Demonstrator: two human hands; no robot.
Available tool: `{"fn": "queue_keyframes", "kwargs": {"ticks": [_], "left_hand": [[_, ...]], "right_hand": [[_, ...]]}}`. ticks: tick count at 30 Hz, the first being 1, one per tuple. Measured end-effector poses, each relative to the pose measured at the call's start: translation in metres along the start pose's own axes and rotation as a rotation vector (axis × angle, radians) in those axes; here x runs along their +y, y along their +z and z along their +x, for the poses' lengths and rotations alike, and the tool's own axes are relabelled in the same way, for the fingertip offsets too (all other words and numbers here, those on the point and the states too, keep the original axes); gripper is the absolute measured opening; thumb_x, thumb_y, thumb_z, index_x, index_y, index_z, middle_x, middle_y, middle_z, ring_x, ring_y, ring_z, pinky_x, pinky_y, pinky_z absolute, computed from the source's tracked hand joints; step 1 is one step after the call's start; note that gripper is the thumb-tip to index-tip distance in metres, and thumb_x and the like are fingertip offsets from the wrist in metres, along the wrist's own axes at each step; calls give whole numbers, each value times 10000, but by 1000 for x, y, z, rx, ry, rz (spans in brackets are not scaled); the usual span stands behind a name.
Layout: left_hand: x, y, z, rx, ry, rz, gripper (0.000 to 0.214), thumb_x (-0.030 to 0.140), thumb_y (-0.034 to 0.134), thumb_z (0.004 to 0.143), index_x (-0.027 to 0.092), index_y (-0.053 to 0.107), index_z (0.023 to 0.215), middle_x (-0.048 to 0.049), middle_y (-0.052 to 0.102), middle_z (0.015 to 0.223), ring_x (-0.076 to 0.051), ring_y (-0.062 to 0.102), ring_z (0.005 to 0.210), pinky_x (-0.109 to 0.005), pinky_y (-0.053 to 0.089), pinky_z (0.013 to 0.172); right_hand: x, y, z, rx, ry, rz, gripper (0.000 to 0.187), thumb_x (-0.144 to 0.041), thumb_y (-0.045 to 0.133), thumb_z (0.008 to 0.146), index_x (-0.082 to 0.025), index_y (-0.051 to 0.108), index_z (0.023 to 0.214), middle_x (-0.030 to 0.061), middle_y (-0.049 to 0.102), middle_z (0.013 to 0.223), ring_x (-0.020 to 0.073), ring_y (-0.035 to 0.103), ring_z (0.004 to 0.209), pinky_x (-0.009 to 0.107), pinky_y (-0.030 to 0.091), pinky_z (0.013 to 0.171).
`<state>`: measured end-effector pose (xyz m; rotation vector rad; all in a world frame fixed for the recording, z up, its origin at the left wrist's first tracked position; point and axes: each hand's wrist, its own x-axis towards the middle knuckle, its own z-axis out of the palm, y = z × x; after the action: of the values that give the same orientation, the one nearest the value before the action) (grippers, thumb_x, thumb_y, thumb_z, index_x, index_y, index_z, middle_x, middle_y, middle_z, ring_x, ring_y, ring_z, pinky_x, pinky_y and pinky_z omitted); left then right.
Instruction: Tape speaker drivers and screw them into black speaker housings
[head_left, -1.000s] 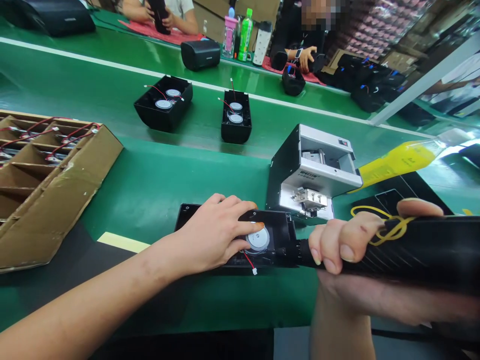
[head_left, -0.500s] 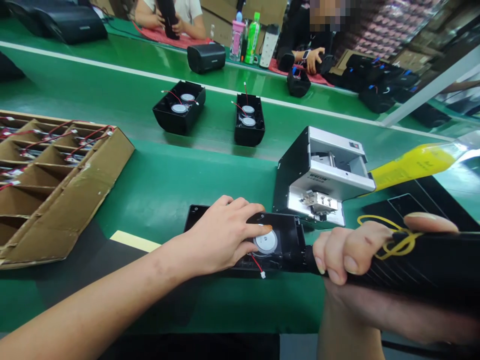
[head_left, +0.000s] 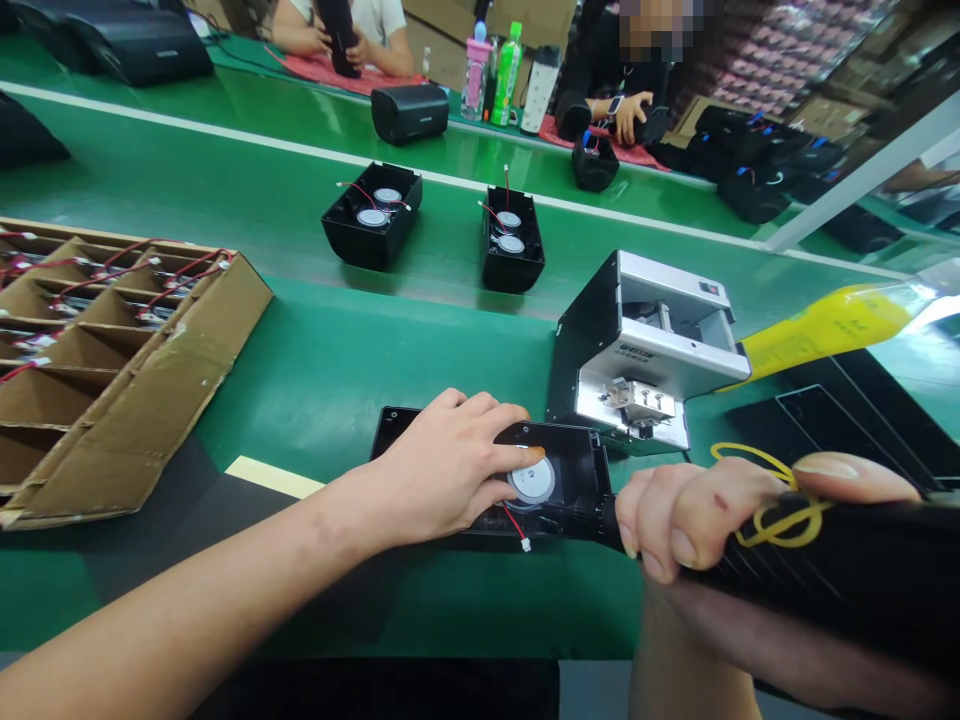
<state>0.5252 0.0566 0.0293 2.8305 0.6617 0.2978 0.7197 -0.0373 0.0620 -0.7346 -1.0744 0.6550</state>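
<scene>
A black speaker housing (head_left: 577, 460) lies on the green bench in front of me, with a round silver speaker driver (head_left: 534, 482) inside. A short red wire (head_left: 513, 520) with a white plug hangs over its near edge. My left hand (head_left: 457, 465) rests across the housing and grips it, thumb and forefinger at the driver; the hand covers the housing's middle. In my right hand (head_left: 697, 515) is a black electric screwdriver (head_left: 795, 560) with a yellow cord loop, held nearly level. Its tip reaches into the right end of the housing; the tip's exact contact is hidden.
Behind the housing stands a silver-and-black screw feeder (head_left: 645, 350). A divided cardboard box (head_left: 202, 360) of wired parts is at left. Two open speaker housings (head_left: 375, 230) sit on the green conveyor belt (head_left: 247, 190). A yellow bottle (head_left: 832, 325) lies at right; co-workers sit across.
The two open housings on the belt have drifted slightly right. The screwdriver's rear end has dipped a little in my right hand. My left hand has stayed on the housing.
</scene>
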Motion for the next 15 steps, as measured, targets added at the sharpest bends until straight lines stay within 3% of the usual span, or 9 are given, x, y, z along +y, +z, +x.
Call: {"fn": "queue_keyframes", "kwargs": {"ticks": [4,7,9,11,15], "left_hand": [[-1,0,1,2,-3,2,331,396,562,1052,349,651,1368,-57,579,1472,-279,591,1196,-442,400,874],[-1,0,1,5,-1,4,332,395,577,1046,345,656,1364,-64,582,1469,-284,590,1191,-439,400,876],[0,0,0,8,0,7,333,400,579,1044,346,657,1364,-64,584,1467,-283,590,1189,-436,402,875],[0,0,0,12,3,11,335,407,572,1047,347,657,1365,-63,584,1470,-281,589,1193,-435,406,874],[-1,0,-1,16,5,18,328,407,569,1047,351,663,1356,-59,587,1466,-279,591,1190,-434,408,870]], "right_hand": [[-4,0,-3,-8,39,-8,188,-481,695,997,-314,758,1057,-41,628,596,164,510,356,327,466,363],[-6,1,-3,3,113,-17,252,-467,745,957,-243,740,843,-24,616,564,175,528,366,336,462,381],[-7,1,-2,18,98,17,258,-491,750,945,-242,746,878,-23,624,571,172,529,371,324,455,385],[-9,-1,0,-42,127,46,254,-474,702,981,-245,748,881,-19,639,586,174,549,394,325,473,410],[-9,-5,2,-147,229,69,362,-378,610,1018,-218,699,706,1,635,579,178,573,430,337,489,451]]}}
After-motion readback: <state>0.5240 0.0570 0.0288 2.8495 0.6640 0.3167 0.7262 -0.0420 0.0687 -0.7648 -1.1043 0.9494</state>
